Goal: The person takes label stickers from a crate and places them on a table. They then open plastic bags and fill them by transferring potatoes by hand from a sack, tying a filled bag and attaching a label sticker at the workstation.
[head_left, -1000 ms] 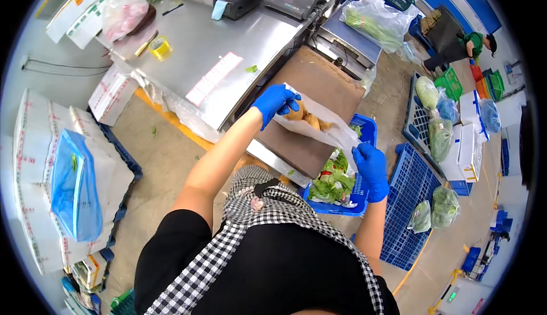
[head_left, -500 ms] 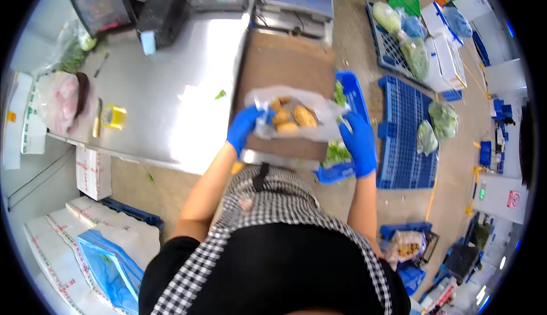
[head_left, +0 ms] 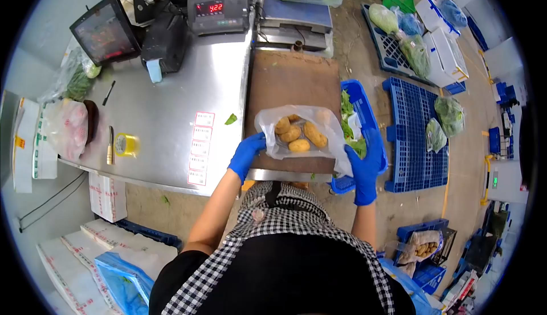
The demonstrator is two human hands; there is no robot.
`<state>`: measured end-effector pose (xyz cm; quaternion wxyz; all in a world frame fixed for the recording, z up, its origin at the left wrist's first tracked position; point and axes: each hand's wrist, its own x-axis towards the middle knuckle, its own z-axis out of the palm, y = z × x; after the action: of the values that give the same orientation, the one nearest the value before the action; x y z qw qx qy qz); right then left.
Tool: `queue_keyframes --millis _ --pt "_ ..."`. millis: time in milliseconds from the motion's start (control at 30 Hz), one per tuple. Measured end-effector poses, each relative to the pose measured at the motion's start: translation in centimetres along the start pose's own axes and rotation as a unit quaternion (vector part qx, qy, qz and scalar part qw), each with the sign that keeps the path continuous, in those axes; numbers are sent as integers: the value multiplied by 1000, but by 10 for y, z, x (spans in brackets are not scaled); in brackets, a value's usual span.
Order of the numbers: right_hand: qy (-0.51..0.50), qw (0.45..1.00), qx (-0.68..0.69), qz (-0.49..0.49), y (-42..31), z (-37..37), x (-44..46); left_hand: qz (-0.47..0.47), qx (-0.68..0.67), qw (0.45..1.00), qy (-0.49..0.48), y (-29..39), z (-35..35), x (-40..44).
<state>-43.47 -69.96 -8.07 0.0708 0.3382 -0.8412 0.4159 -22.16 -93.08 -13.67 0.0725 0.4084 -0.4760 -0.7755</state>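
Several potatoes (head_left: 298,145) lie in a clear plastic bag (head_left: 284,117) on the brown board (head_left: 293,75) in front of my body. My left hand (head_left: 246,154), in a blue glove, is at the bag's left edge with its fingers bent; whether they pinch the plastic is hard to make out. At the right, my right hand (head_left: 365,167), also gloved in blue, has its thumb and fingers apart beside the bag's open end. A blue basket (head_left: 380,144) holding leafy greens (head_left: 346,110) is partly behind that hand.
Left of the board, a steel table (head_left: 154,138) carries labels (head_left: 199,148), yellow tape (head_left: 125,144), a knife (head_left: 110,145) and a screen (head_left: 106,31). A scale display (head_left: 219,11) reads 4.22. At the right are a blue pallet (head_left: 417,138) and bagged vegetables (head_left: 450,115).
The bag of potatoes has come down flat on the board, and my hands have moved lower beside it. The display went from 3.73 to 4.22. My view has turned.
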Motion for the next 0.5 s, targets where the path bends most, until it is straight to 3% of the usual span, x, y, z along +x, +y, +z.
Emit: queue_keyframes --millis 67,133,167,233,333,367,400,433,467,500 --pt "-38 999 19 -23 -13 14 -6 -4 -45 998 32 -4 2 -1" --pt "-127 988 85 -34 -22 32 -17 53 -58 996 -38 -15 -1 10" --pt "-183 973 134 -45 -23 46 -22 33 -113 992 -36 -11 3 12" --pt "-308 936 92 -143 -44 63 -17 36 -156 986 -45 -14 5 20" --pt "-459 884 -16 -81 18 116 -17 3 -129 990 -52 -3 8 16" --pt "-469 880 -70 -28 60 139 -19 -16 -120 993 -4 -21 2 29" --pt "-382 909 -81 -146 89 148 -13 -12 -144 989 18 -16 8 22" --pt "-437 887 -105 108 63 135 11 -9 -158 987 24 -22 8 22" --pt "-287 955 -62 42 95 144 11 -7 -190 982 16 -29 11 26" --pt "-196 975 -77 -66 96 140 29 5 -183 982 -37 -43 8 37"
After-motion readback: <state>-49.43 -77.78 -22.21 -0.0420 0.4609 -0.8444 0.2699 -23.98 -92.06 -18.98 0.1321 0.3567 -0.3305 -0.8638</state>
